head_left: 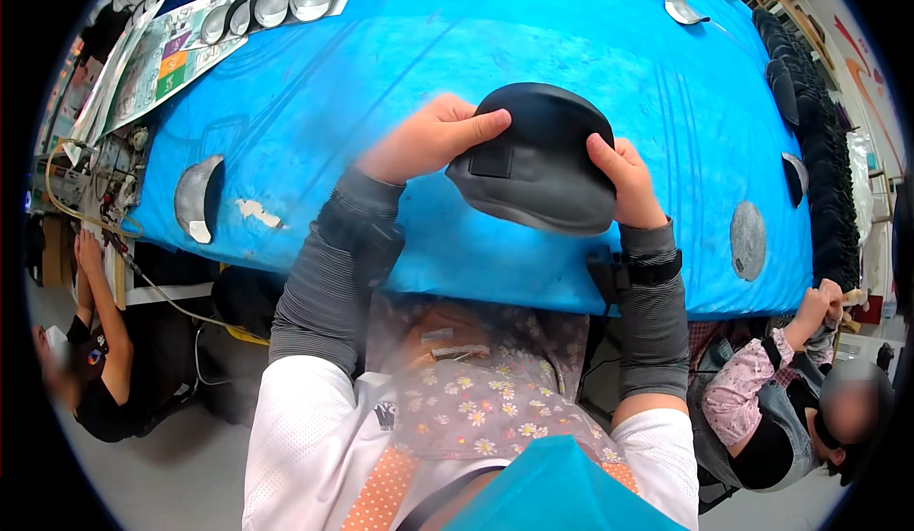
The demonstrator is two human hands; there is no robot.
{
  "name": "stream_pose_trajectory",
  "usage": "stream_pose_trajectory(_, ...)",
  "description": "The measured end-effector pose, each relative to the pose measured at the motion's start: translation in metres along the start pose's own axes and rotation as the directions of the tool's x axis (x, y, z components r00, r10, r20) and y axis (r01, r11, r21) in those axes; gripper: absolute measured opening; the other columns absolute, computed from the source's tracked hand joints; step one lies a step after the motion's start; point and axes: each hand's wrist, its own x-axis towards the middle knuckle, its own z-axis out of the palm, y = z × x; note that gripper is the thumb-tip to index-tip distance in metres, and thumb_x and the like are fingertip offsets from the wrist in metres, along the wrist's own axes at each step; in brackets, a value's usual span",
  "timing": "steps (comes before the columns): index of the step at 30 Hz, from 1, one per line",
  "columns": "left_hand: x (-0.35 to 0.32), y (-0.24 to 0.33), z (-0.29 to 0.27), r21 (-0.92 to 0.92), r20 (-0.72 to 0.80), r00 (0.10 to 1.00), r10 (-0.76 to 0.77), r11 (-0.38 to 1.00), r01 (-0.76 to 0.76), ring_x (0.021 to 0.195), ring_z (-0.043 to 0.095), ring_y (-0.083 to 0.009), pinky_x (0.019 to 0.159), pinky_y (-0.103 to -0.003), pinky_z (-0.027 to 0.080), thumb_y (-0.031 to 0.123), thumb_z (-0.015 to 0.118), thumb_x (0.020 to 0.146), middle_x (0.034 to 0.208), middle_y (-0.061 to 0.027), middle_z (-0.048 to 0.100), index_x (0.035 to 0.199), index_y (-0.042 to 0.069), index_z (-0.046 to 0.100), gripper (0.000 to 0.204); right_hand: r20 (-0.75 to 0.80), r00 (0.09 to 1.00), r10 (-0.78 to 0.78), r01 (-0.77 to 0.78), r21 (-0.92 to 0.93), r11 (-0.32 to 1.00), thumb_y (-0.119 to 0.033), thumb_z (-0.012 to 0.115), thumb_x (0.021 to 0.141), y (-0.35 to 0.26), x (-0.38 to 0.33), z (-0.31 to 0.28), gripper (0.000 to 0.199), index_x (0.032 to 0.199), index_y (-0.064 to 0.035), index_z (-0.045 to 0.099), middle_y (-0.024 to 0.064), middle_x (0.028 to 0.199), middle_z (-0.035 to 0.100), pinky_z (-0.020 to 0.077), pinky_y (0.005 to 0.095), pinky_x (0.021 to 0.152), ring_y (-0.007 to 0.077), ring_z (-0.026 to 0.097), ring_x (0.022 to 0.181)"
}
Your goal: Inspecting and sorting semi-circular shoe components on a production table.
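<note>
Above the blue-covered table (pixel 409 45) I hold up a black, smooth, curved moulded piece (pixel 552 164) with a small square patch near its left side. My left hand (pixel 433 140) grips its upper left edge, thumb on the face turned toward me. On the right edge my right hand (pixel 628 179) is closed, its thumb also lying on the near face. The fingers behind the piece are hidden. A grey curved piece with a dark rim (pixel 198 198) lies at the left of the table, and a flat grey oval (pixel 747 240) at the right.
Several grey cupped pieces (pixel 271 4) rest on printed sheets at the far left. A long stack of black pieces (pixel 814 150) lines the right edge. People sit at both sides; a co-worker's hands (pixel 824 302) are at the right corner. A yellowish hose (pixel 57 183) hangs left.
</note>
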Motion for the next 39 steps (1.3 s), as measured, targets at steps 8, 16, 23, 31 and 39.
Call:
stream_pose_trajectory(8, 0.018, 0.013, 0.019, 0.238, -0.128, 0.989, 0.075, 0.97, -0.043, 0.079, 0.059, -0.0093, 0.07, -0.025, 0.048, 0.02, 0.067, 0.083, 0.087, -0.004, 0.067, 0.097, -0.003, 0.066, 0.027, 0.196, 0.844, -0.498, 0.472, -0.713, 0.519, -0.019, 0.064, 0.087, -0.005, 0.004, -0.004, 0.028, 0.067, 0.0006, 0.059, 0.0105, 0.055, 0.046, 0.0328, 0.0339, 0.047, 0.0171, 0.043, 0.05)
stream_pose_trajectory(16, 0.012, 0.008, -0.003, -0.168, 0.202, 0.975, 0.097, 0.984, -0.063, 0.09, 0.058, -0.0082, 0.08, -0.024, 0.046, 0.018, 0.062, 0.09, 0.099, -0.003, 0.067, 0.107, -0.003, 0.065, 0.028, 0.118, 0.821, -0.559, 0.553, -0.411, 0.725, -0.016, 0.058, 0.091, -0.006, -0.007, -0.008, 0.029, 0.068, 0.0018, 0.055, 0.0047, 0.057, 0.046, 0.032, 0.0303, 0.049, 0.0146, 0.04, 0.053)
stream_pose_trajectory(23, 0.009, 0.007, -0.011, -0.204, 0.197, 0.98, -0.013, 0.978, 0.054, 0.084, 0.058, -0.008, 0.078, -0.024, 0.046, 0.025, 0.066, 0.087, 0.09, -0.0019, 0.067, 0.102, -0.002, 0.066, 0.031, 0.027, 0.797, -0.604, 0.57, -0.363, 0.737, -0.015, 0.061, 0.088, -0.011, -0.005, 0.003, 0.029, 0.065, 0.0009, 0.054, 0.0043, 0.056, 0.048, 0.0321, 0.0304, 0.048, 0.0147, 0.042, 0.051)
stream_pose_trajectory(31, 0.035, 0.016, 0.038, 0.019, -0.156, 0.987, 0.045, 0.999, -0.043, 0.096, 0.057, -0.0133, 0.085, -0.028, 0.046, 0.018, 0.077, 0.076, 0.103, -0.0061, 0.062, 0.11, 0.0, 0.056, 0.044, 0.345, 0.522, -0.78, 0.584, -0.811, 0.032, -0.013, 0.075, 0.072, -0.016, -0.001, -0.015, 0.033, 0.053, -0.0075, 0.048, 0.007, 0.048, 0.041, 0.0309, 0.0346, 0.042, 0.0235, 0.041, 0.044)
stream_pose_trajectory(39, 0.044, 0.011, 0.038, -0.181, -0.043, 0.986, 0.161, 0.969, -0.166, 0.098, 0.057, -0.0113, 0.086, -0.026, 0.047, 0.009, 0.071, 0.081, 0.107, -0.0037, 0.061, 0.118, 0.002, 0.051, 0.043, 0.245, 0.564, -0.789, 0.637, -0.737, 0.226, -0.011, 0.069, 0.079, -0.016, 0.001, -0.039, 0.035, 0.054, -0.004, 0.045, 0.0075, 0.049, 0.038, 0.0282, 0.0345, 0.044, 0.0229, 0.036, 0.046)
